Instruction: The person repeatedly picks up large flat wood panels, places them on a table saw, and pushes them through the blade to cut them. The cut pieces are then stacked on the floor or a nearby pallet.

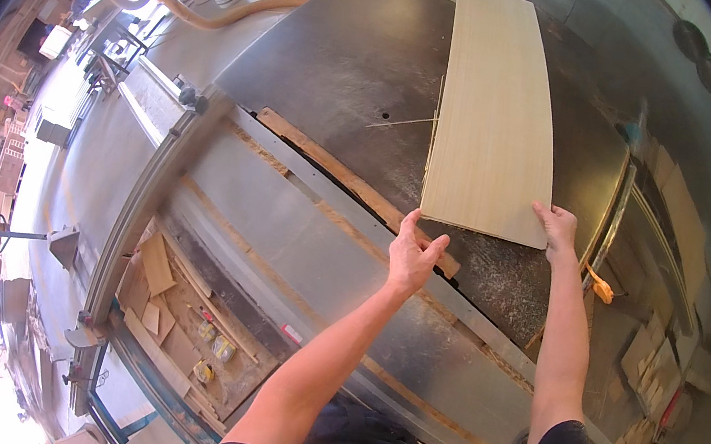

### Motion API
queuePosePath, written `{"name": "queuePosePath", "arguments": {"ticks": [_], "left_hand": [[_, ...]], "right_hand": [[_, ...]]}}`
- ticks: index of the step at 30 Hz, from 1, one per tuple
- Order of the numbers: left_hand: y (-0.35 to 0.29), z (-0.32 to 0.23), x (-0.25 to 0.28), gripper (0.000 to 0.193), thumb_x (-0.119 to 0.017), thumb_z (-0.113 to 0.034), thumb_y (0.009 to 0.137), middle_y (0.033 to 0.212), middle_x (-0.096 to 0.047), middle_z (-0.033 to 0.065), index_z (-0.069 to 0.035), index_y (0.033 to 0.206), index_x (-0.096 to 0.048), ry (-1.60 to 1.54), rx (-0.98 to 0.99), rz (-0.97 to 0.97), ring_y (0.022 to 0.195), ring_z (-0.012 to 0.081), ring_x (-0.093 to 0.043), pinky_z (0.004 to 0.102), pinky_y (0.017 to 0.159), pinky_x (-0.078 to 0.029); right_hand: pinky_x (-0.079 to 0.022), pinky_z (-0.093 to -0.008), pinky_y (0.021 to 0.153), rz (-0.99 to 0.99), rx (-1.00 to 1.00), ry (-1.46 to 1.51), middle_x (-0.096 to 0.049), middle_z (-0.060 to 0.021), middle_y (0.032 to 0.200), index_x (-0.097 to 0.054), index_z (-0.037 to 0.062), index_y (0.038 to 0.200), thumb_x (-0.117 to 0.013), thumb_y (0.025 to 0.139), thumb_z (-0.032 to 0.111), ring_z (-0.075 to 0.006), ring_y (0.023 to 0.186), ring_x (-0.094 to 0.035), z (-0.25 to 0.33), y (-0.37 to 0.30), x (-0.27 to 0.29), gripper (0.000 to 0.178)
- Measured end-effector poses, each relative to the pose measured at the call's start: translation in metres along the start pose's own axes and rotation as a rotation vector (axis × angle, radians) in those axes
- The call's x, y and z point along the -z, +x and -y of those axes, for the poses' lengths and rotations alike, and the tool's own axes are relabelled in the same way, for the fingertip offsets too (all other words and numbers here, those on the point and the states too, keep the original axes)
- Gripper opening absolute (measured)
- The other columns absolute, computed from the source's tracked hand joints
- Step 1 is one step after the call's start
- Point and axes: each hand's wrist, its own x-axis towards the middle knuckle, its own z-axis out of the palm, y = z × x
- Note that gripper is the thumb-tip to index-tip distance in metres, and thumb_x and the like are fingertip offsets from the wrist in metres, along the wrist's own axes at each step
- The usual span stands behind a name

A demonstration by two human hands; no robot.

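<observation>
A long, pale plywood panel (498,115) lies on the dark metal saw table (335,46), reaching away from me. Its left edge looks layered, perhaps several thin sheets stacked; I cannot tell. At the near right corner my right hand (558,232) grips the panel, thumb on top. My left hand (414,256) is at the near left corner, its fingertips against the edge and its thumb spread apart. Thin wood slivers (406,124) stick out along the panel's left side.
A wooden strip (327,164) runs along the table beside the pale sliding carriage (283,221). To the left stands a metal fence rail (133,218) and a tray of offcuts (158,267). An orange-handled tool (603,287) is at the right edge, and a hose (220,19) crosses the back left.
</observation>
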Motion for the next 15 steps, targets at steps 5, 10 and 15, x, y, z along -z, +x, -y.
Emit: {"name": "queuePosePath", "arguments": {"ticks": [5, 10, 15], "left_hand": [[-0.009, -0.005, 0.012, 0.076, -0.081, -0.027, 0.096, 0.098, -0.076, 0.0102, 0.002, 0.155, -0.043, -0.232, 0.011, 0.003, 0.08, 0.0096, -0.072, 0.0281, 0.072, -0.057], [-0.034, -0.012, 0.032, 0.074, -0.079, -0.024, 0.097, 0.087, -0.074, 0.0075, 0.0, 0.156, -0.043, -0.158, -0.028, -0.074, 0.083, 0.0117, -0.07, 0.0278, 0.078, -0.055], [-0.093, -0.02, 0.066, 0.057, -0.077, -0.019, 0.099, 0.109, -0.075, 0.0104, 0.001, 0.145, -0.053, -0.211, -0.24, -0.294, 0.078, 0.012, -0.067, 0.0278, 0.075, -0.056]], "right_hand": [[-0.06, -0.0346, 0.083, 0.181, -0.02, 0.059, -0.077, -0.0145, 0.112, -0.071, -0.0091, 0.12, -0.081, 0.096, 0.029, -0.0197, 0.095, -0.075, 0.021, -0.007, 0.005, 0.046], [-0.058, -0.0354, 0.091, 0.186, 0.018, 0.041, -0.076, -0.015, 0.117, -0.068, -0.0094, 0.126, -0.078, 0.1, 0.035, -0.0206, 0.104, -0.074, 0.033, -0.054, -0.004, 0.053], [-0.058, -0.0354, 0.087, 0.172, 0.057, -0.014, -0.076, -0.0145, 0.117, -0.068, -0.0099, 0.126, -0.075, 0.102, 0.034, -0.0203, 0.1, -0.073, 0.028, -0.114, -0.024, 0.05]]}}
